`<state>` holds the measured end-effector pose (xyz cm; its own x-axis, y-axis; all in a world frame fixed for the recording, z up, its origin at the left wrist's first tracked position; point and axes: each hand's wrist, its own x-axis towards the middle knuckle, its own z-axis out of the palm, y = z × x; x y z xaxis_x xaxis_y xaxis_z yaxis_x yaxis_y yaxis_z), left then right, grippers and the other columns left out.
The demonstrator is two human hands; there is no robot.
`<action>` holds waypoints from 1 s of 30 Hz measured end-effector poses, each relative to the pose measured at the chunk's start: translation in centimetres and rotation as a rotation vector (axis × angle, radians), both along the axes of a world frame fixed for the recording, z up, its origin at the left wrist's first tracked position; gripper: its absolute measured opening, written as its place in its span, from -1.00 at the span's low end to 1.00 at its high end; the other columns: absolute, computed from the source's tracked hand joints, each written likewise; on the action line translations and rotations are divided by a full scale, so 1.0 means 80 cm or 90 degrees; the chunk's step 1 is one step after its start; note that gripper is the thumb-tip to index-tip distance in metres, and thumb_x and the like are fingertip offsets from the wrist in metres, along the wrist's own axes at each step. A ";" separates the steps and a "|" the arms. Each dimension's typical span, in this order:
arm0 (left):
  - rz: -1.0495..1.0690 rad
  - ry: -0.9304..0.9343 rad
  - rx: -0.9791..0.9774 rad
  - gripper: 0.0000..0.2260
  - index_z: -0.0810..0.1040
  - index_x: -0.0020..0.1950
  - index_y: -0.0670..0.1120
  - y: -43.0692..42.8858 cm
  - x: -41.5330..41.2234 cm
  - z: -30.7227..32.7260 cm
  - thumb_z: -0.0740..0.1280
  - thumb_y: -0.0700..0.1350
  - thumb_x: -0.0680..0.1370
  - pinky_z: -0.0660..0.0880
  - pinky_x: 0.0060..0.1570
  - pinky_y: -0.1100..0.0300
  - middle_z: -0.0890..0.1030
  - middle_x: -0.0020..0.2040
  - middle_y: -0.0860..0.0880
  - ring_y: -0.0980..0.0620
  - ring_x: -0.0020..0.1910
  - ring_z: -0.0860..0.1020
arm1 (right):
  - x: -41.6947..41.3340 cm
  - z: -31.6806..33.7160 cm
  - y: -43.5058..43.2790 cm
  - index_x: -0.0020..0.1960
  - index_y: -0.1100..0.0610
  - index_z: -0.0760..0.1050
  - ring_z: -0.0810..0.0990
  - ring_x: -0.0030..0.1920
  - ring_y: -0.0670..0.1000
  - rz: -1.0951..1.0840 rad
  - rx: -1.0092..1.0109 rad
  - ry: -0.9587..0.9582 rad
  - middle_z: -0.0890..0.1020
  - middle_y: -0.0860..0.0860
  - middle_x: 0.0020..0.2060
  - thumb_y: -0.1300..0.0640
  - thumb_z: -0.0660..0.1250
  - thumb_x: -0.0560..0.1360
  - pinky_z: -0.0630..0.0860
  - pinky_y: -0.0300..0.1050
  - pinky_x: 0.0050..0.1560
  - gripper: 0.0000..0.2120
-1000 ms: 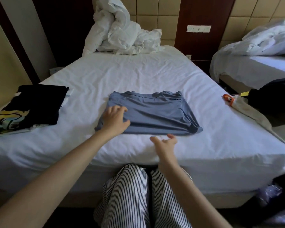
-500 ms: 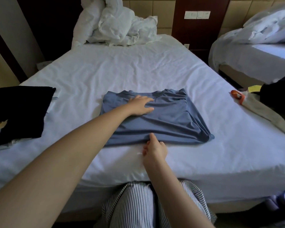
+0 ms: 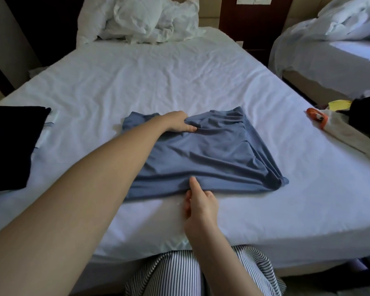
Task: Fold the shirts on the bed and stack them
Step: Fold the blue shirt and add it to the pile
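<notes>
Here's the blue shirt (image 3: pixel 212 154), lying flat in the middle of the bed (image 3: pixel 158 82), already narrowed to a rough rectangle with its neckline at the far edge and its hem nearest the person. Both hands are on it. The left hand (image 3: pixel 175 122) reaches right across, arm stretched long over the cloth, fingers curled down into the far edge near the collar and bunching a little ridge of fabric under the thumb. The right hand (image 3: pixel 201 201) sits at the near edge, wrist low over the sheet, thumb on top of the hem and the other fingers tucked below: a tight pinch, with wrinkles fanning out from it. Gripping the two opposite edges along one line looks like the set-up for a fold across the middle, or for lifting the whole piece without it falling open; I can't tell which. Over at the left edge of the bed lies a black shirt (image 3: pixel 9 146), folded flat, well apart from the blue one, and by my reading that's where the stack is growing. A crumpled white duvet (image 3: pixel 145 22) is pushed up at the head of the bed, out of the way of the folding.
</notes>
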<state>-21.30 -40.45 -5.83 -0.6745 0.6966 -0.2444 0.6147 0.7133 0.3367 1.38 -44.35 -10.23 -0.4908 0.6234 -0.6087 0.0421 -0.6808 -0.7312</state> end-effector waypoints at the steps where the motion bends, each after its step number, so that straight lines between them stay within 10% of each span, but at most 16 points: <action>1: 0.018 -0.030 0.026 -0.57 0.53 0.10 -0.19 -0.002 0.001 0.003 0.30 0.18 0.52 0.42 -0.03 0.09 0.58 0.07 -0.14 -0.09 -0.03 0.54 | 0.002 0.002 0.000 -0.40 0.15 0.26 0.26 -0.62 -0.09 0.013 0.014 -0.001 0.35 0.02 -0.56 0.11 0.35 0.50 0.19 -0.25 -0.58 -0.61; 9: 0.231 -0.272 0.374 -0.77 0.52 0.11 -0.24 -0.080 0.001 0.110 0.27 -0.09 0.60 0.45 0.20 -0.01 0.55 0.16 -0.23 -0.18 0.15 0.53 | 0.029 0.067 0.035 -0.18 0.08 0.49 0.47 -0.25 -0.20 0.040 0.147 0.118 0.54 -0.14 -0.27 0.16 0.29 0.54 0.43 -0.29 -0.19 -0.88; 15: 0.293 -0.317 0.344 -0.87 0.55 -0.08 -0.08 -0.151 0.024 0.175 0.25 -0.08 0.59 0.45 -0.14 0.20 0.56 -0.08 -0.02 0.06 -0.12 0.51 | 0.017 0.125 0.104 -0.03 0.11 0.49 0.54 -0.10 -0.17 0.047 0.257 0.161 0.59 0.02 -0.02 0.17 0.27 0.55 0.43 -0.35 -0.24 -0.96; 20: 0.346 -0.313 0.427 -0.90 0.52 -0.06 -0.05 -0.172 0.020 0.193 0.27 -0.05 0.59 0.41 -0.18 0.22 0.54 -0.07 0.00 0.07 -0.12 0.49 | -0.033 0.174 0.158 0.14 0.18 0.50 0.45 0.28 0.13 0.114 0.354 0.126 0.50 0.16 0.26 0.12 0.31 0.53 0.35 0.01 0.30 -0.78; 26: 0.219 -0.274 0.825 -0.92 0.53 -0.04 -0.08 -0.166 0.022 0.234 0.24 -0.19 0.60 0.48 -0.23 0.34 0.58 -0.11 0.00 0.11 -0.11 0.56 | -0.077 0.247 0.198 0.24 0.16 0.48 0.45 0.26 0.08 0.171 0.480 0.193 0.52 0.09 0.23 0.11 0.30 0.54 0.30 -0.08 0.14 -0.70; 30: 0.209 -0.066 0.688 -0.90 0.55 -0.15 -0.08 -0.195 0.048 0.180 0.32 -0.23 0.55 0.42 -0.32 0.43 0.55 -0.24 0.03 0.14 -0.24 0.52 | -0.035 0.218 0.186 0.15 0.27 0.50 0.49 0.12 0.10 0.226 0.522 0.194 0.58 0.17 0.06 0.19 0.27 0.54 0.43 -0.14 -0.05 -0.77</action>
<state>-17.46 -56.05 8.55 -0.8748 0.3699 0.3129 0.3853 0.1398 0.9121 -1.39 -29.44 7.22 -0.7997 0.5840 0.1395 -0.1239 0.0669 -0.9900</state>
